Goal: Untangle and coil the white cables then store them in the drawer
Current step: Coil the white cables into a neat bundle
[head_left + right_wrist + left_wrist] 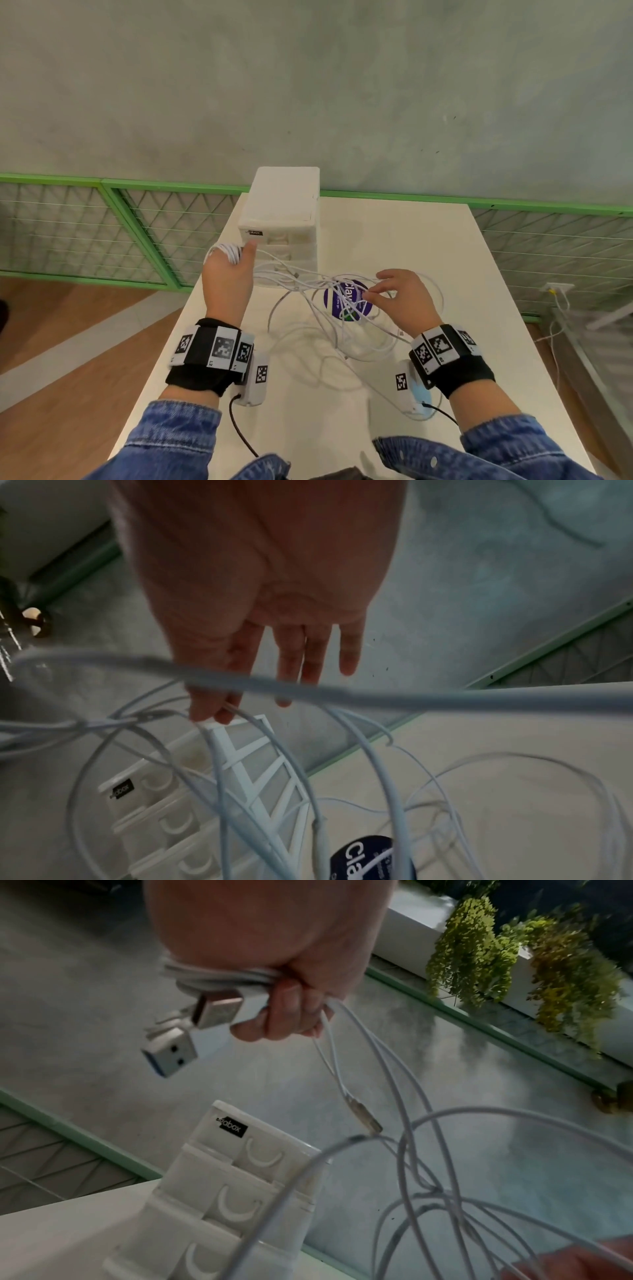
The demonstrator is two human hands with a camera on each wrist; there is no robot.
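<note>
My left hand (227,274) grasps a small finished coil of thin white cable (228,252), lifted clear of the knot. My right hand (399,299) pinches one strand of the tangled white cables (329,308) beneath it on the white bench (445,260), to free it. The white plastic drawer unit (282,212) waits just beyond my left hand.

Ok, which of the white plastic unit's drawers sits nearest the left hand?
The top drawer of the white plastic drawer unit, just beside the black label; the left hand, gripping coiled white cable, is level with it, above the lower drawers.
</note>
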